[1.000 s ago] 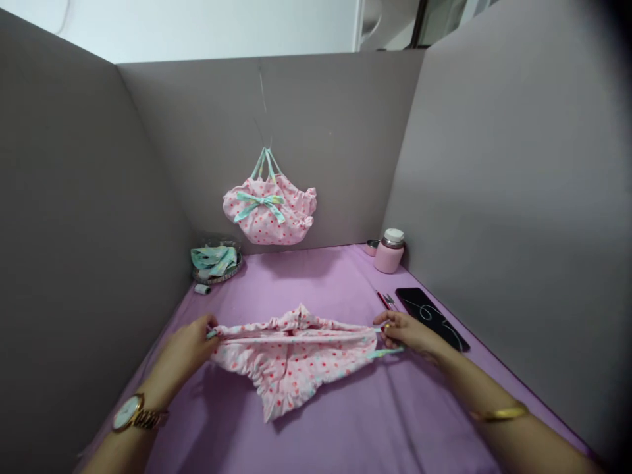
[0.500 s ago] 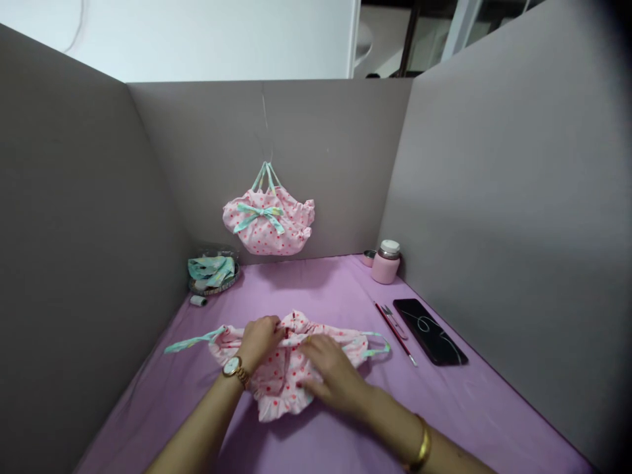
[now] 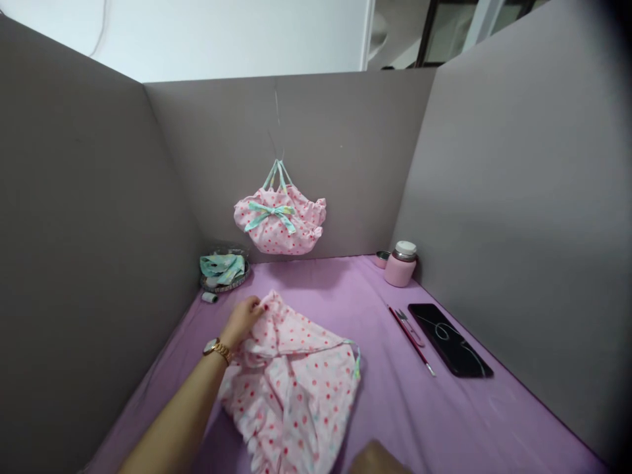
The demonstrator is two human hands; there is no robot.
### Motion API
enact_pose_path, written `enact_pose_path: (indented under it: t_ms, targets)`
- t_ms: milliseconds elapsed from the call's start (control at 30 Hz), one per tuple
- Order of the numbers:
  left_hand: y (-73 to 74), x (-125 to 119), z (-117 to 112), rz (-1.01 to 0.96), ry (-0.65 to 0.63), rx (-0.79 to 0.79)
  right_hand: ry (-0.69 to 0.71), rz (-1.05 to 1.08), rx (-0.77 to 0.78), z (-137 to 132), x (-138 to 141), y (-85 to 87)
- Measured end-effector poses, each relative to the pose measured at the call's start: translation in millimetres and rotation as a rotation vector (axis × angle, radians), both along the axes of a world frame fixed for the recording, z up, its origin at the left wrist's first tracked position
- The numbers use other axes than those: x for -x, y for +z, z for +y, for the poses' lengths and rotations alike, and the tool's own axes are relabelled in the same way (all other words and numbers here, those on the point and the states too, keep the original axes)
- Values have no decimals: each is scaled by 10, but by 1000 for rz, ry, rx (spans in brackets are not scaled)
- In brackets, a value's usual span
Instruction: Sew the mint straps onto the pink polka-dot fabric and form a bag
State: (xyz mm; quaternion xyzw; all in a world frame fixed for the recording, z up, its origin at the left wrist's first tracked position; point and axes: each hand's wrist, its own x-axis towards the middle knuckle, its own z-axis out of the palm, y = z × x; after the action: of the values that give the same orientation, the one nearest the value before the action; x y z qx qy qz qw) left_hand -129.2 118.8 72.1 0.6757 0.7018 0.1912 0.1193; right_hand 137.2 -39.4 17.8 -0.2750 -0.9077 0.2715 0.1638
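1. Pink dotted fabric piece lies mid-cloth on the purple table cover, far edge lifted, ruffled near edge trailing toward the camera. A mint strap loop shows at its right corner.
2. Left hand is pinched closed on the far top edge of the fabric, raising it off the cover; the lift makes the piece drape in a slope so its surface spreads out.
3. Right hand is only partly in view at the bottom edge, just beside the fabric's near right side; can't tell whether it grips anything or touches the fabric.
4. Finished pink dotted bag with a mint bow hangs by its handles on a thread against the back panel, facing the person, likely as a sample to look at.
5. Tray of mint fabric strips in the far-left corner, small thread spool just in front of it, well clear of the work area.
6. Right side, set apart from the fabric: red pencil, small snips beside it, black phone, pink flask near the back corner.
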Motion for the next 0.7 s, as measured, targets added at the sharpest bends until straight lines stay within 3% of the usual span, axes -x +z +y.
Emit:
enact_pose_path:
  t_ms: [67,133,200,333,467,600,700]
  targets:
    - [-105,-37,-6,-30,-32,41,-68,42,-36,147,20,224]
    - [-188,-51,-31,-38,-15,50,-260,76,-102,388,101,420]
    - [-239,-18,-75,-32,24,53,-383,2,-197,668,230,497]
    - [-303,172,-211,-16,74,88,-416,-184,-230,1081,444,283]
    - [-380,426,-381,-3,92,124,-414,-232,-185,1151,256,65]
    - [-444,523,-465,-54,-14,160,-448,-243,-98,1077,-153,189]
    - [-455,391,-408,-119,-105,131,-416,-198,-39,1107,-203,381]
